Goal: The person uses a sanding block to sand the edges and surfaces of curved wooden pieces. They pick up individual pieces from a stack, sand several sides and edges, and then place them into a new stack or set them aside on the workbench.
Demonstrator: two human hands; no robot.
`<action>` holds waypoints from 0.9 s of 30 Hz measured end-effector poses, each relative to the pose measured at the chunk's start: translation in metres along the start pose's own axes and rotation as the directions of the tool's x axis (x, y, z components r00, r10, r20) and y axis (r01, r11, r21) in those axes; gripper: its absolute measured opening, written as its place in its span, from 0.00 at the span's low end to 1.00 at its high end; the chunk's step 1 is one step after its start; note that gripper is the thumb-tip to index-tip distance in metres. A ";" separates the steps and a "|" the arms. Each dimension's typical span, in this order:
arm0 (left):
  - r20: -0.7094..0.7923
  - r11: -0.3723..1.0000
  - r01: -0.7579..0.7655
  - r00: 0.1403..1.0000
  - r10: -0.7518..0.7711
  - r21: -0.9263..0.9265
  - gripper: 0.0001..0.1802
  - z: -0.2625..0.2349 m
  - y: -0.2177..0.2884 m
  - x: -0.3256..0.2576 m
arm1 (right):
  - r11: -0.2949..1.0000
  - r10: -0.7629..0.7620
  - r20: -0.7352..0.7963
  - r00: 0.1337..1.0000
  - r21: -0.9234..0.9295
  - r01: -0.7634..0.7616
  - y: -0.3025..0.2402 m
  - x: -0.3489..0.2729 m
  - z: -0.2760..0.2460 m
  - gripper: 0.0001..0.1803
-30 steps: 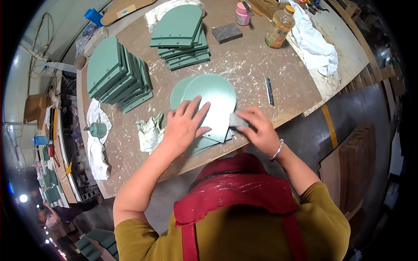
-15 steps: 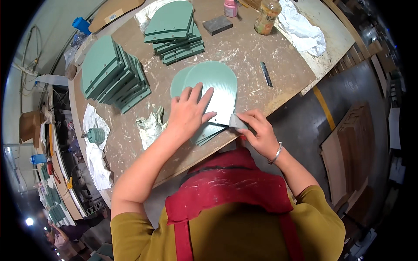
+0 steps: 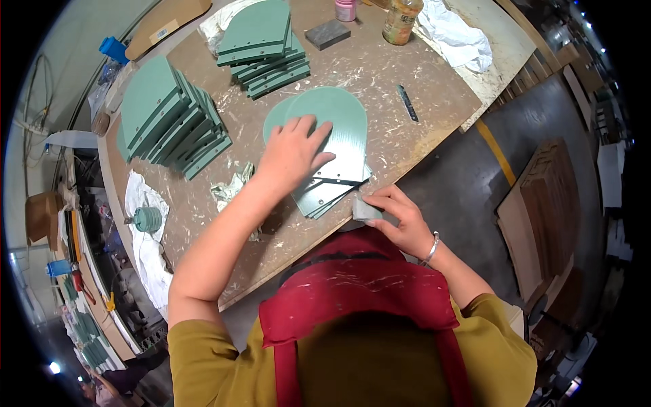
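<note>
One grey block [image 3: 367, 209] is pinched between thumb and fingers of the right hand [image 3: 403, 218], down at the near edge of the table [image 3: 441, 88] and just beside the panels. Left hand [image 3: 291, 152] has hold of nothing: it's open, fingers a bit bent, thumb out, resting on the top panel [image 3: 346, 129], a green one with a rounded end, lying askew over others like it. Crumpled rag [image 3: 227, 192] peeks out past the left arm. Further back: the left stack [image 3: 150, 102], another stack [image 3: 258, 34], a dark slab [image 3: 327, 34], a pink bottle [image 3: 346, 9].
</note>
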State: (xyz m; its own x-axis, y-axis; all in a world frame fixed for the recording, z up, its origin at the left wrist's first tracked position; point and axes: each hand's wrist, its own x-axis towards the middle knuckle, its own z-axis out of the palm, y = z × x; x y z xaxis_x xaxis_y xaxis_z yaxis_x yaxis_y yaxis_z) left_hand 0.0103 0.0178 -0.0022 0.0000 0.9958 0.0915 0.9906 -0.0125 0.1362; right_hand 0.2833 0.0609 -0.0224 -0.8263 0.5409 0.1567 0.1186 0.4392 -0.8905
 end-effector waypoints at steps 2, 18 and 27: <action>-0.120 0.965 -0.262 0.958 0.262 0.011 0.32 0.003 -0.016 0.008 | 0.989 0.075 -0.029 0.997 0.128 -0.070 0.003 -0.002 0.003 0.24; -0.193 0.978 0.069 0.981 -0.030 0.199 0.39 0.029 0.009 0.009 | 0.973 -0.044 -0.462 0.886 -0.220 -0.067 0.000 0.038 -0.006 0.21; -0.089 0.983 0.085 0.993 -0.071 0.160 0.39 0.016 0.014 0.011 | 0.957 -0.089 -0.206 0.975 -0.290 0.026 -0.012 0.015 0.052 0.23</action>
State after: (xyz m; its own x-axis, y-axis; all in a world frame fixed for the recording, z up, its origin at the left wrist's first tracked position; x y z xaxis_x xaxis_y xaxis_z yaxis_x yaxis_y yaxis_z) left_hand 0.0264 0.0304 -0.0153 -0.0828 0.9821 0.1693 0.9961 0.0867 -0.0161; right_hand 0.2406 0.0269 -0.0316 -0.7027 0.6357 0.3195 0.2521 0.6424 -0.7237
